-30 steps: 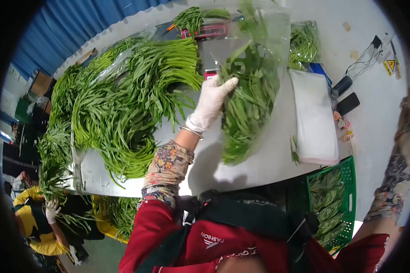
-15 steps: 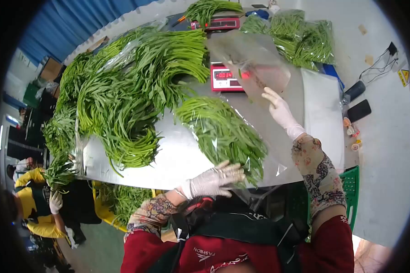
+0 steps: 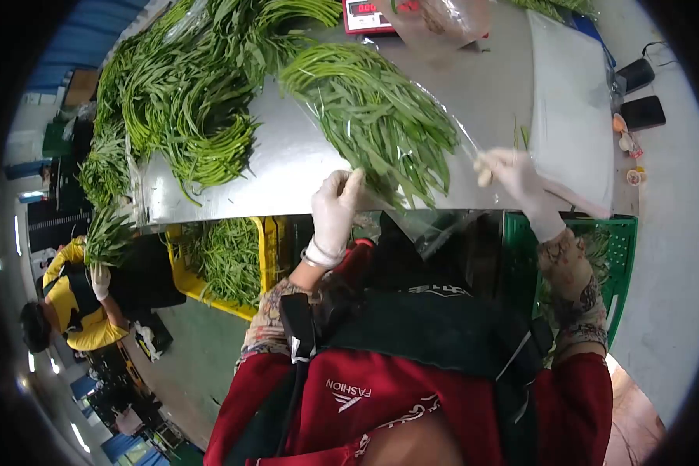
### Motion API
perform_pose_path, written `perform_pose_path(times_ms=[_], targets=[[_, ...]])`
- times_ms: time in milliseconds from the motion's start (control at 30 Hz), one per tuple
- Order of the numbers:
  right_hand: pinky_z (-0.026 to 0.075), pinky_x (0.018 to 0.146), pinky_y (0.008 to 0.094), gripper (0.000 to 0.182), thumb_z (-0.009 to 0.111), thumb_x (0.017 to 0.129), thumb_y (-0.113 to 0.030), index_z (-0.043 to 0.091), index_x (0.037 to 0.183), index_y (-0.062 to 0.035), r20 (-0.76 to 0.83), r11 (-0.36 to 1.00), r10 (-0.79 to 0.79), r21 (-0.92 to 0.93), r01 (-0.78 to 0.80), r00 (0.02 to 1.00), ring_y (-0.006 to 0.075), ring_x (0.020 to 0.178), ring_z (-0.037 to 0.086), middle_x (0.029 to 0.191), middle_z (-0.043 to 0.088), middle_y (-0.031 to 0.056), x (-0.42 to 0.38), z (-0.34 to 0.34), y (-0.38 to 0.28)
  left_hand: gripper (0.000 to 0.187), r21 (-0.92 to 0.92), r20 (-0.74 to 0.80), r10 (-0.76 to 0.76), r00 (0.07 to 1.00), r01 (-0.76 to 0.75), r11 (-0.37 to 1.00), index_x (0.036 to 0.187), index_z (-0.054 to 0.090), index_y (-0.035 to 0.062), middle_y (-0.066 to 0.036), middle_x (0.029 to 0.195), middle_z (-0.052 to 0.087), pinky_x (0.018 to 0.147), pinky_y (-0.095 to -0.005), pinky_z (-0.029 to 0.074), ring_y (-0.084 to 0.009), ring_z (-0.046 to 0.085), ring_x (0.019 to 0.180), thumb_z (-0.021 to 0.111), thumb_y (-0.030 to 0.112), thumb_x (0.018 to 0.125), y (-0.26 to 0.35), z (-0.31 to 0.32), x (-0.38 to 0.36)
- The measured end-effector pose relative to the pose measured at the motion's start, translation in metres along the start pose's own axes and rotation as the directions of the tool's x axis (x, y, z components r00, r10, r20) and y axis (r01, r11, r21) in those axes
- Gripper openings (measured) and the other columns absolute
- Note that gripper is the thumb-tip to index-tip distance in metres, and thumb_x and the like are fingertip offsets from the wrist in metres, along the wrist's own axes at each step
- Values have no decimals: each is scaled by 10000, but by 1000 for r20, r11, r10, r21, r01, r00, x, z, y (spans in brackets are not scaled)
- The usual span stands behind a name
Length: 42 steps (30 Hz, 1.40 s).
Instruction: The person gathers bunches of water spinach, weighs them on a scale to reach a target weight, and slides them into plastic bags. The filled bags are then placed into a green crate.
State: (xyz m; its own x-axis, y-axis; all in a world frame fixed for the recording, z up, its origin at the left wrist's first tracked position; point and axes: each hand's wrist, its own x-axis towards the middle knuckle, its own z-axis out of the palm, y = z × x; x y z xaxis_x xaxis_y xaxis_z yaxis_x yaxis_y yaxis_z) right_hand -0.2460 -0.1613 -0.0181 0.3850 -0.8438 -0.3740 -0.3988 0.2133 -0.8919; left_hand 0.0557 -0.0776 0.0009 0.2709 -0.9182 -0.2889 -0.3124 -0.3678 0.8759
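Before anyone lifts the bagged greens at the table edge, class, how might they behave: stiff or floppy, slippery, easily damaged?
The bagged greens will probably flop, since their slim stems bend into curves. The clear bag looks thin and glossy, so it may be slippery. The leaves look thin, so a hard squeeze could bruise them.

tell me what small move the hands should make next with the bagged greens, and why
Probably fold the clear bag's loose end up over the greens: the left hand and right hand seem to pinch its edges, and slack plastic hangs past the table's near edge.
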Motion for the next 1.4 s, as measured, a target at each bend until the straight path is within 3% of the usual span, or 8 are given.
perform_pose_path(times_ms=[200,633,733,833,967,1067,1267,1400], targets=[[462,657,231,162,668,831,-159,691,865,-3,122,987,-47,156,28,991,93,625,575,718,648,40,-50,53,17,429,-175,507,-348,789,489,855,921,636,-13,-122,759,683,600,-259,511,-174,663,686,515,398,940,-50,43,-48],[384,772,355,116,628,794,-227,578,769,-125,412,543,-592,-431,720,693,231,849,511,806,538,26,-79,86,9,279,-282,583,-269,766,502,818,939,621,-50,-164,829,681,658,-282,551,-219,680,734,485,192,965,-57,22,-60],[403,773,350,165,531,798,-226,622,838,-95,510,197,-150,-824,531,847,222,915,525,873,582,37,-137,56,69,305,-207,589,-264,764,458,865,935,624,-36,-142,827,683,657,-265,538,-187,676,737,497,240,965,-67,-5,-60],[416,928,416,290,491,836,-114,525,1111,-27,449,397,770,-893,211,454,321,1103,519,1060,576,153,-182,41,82,331,-130,658,-253,710,438,890,996,630,20,-97,825,688,610,-223,483,-138,652,695,527,330,946,-74,-48,-56],[450,931,388,401,462,850,-62,538,1243,-74,243,589,-31,-779,214,970,307,1180,499,1229,538,164,-129,26,39,352,264,227,60,972,-120,957,1181,548,39,-97,984,650,678,-304,492,-204,633,864,599,221,884,-87,-52,-56],[475,896,369,374,541,786,-62,588,1157,-77,135,332,-660,-830,448,739,268,1138,539,1176,587,94,-58,10,49,629,640,174,649,740,-586,497,1315,460,76,-181,1293,483,1010,-448,361,-376,430,1221,690,88,729,-78,-29,-48],[486,866,383,280,567,731,-35,623,1003,-75,543,115,-692,-568,815,476,264,1132,552,1134,609,93,10,22,37,492,376,597,673,436,-894,245,1216,541,85,-124,1247,550,927,-428,452,-341,534,1139,678,154,748,-84,-17,-27],[496,643,359,85,516,905,-159,561,932,-91,-197,776,-522,-514,366,830,251,787,634,828,634,80,25,53,23,346,-133,64,289,955,-279,951,926,669,-18,-85,772,688,687,-262,527,-151,670,733,467,258,981,-69,-19,-15]])
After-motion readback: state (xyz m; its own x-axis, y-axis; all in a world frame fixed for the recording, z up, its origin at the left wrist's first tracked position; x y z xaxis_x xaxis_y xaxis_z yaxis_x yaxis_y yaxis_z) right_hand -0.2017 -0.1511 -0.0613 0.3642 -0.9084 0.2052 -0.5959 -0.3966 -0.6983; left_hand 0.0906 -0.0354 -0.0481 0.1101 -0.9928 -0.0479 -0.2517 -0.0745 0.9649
